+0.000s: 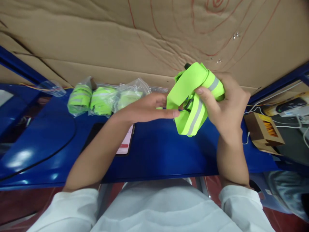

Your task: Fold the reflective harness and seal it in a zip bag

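Main item: 1 lime-green strap bundle point(190, 87) with grey stripes, loosely looped, right of centre in the frame; dark parts show at its top and inside the loops.
Right hand point(229, 103): clamped on the right side of the bundle, thumb across the front, other fingers mostly hidden behind.
Left hand point(152, 108): at the bundle's left edge, 1 extended digit overlapping the strap, other fingertips partly hidden; whether it grips cannot be told.
Bagged stock: 3 lime-green bundles point(79, 99) in clear plastic, in a row left of centre, the third partly behind the left hand.
Phone point(125, 143): 1, screen lit, lying left of centre, partly covered by the left forearm.
Counter point(159, 145): blue, glossy, running across the middle of the frame.
Cable point(56, 153): 1, black, curving over the counter at left.
Carton point(263, 130): 1, brown, opened, at the right.
Backing point(84, 42): brown cardboard, red curved lines at upper right, filling the top of the frame.
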Action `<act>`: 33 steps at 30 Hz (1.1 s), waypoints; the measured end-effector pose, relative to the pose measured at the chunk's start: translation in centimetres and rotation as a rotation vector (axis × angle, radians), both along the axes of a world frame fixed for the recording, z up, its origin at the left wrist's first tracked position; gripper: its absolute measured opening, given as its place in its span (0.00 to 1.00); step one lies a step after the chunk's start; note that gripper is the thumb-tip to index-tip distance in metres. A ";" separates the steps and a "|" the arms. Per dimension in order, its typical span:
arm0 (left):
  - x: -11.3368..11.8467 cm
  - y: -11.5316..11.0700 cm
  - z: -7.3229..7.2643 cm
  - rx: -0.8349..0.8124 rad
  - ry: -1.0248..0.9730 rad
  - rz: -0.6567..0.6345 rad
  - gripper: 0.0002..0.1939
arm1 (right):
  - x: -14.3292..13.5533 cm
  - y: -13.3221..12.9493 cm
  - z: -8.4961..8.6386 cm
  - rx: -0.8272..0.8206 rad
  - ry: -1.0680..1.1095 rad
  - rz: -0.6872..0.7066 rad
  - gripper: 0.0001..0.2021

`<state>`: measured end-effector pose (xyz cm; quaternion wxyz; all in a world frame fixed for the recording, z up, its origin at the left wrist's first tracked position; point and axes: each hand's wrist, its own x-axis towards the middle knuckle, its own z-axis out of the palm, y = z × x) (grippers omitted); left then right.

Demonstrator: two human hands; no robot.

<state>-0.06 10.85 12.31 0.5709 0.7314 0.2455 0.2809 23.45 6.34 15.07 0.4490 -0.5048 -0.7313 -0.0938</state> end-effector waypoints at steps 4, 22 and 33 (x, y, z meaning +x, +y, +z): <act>-0.9 -0.4 1.0 0.049 -0.025 0.160 0.18 | 0.4 0.7 -0.3 -0.034 -0.051 -0.034 0.25; 1.4 -0.7 -1.5 0.020 -0.226 0.300 0.16 | 0.7 3.5 -1.4 -0.036 0.413 0.189 0.29; 1.1 -0.5 -0.3 -0.070 -0.201 0.136 0.39 | 0.5 1.8 -0.5 -0.047 0.078 -0.008 0.21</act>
